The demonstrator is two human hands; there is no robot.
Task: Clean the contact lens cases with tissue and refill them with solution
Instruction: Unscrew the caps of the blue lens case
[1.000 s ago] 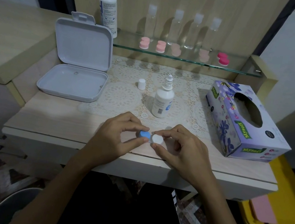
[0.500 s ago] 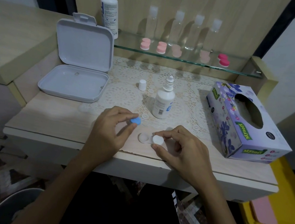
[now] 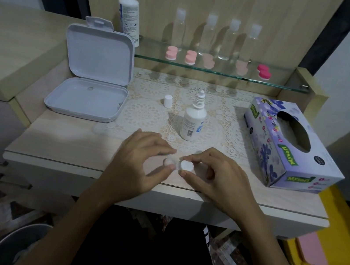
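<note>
Fingers of the left hand (image 3: 141,161) curl round the open left well of the lens case (image 3: 178,164) – thumb and forefinger appear to pinch its rim – while the right hand (image 3: 213,175) pinches the white cap (image 3: 186,165) on the other well. The case sits near the front edge of the table (image 3: 63,143), just before the uncapped solution bottle (image 3: 194,118). To unscrew cleanly, the person should brace the case level – any liquid in the open well could spill.
</note>
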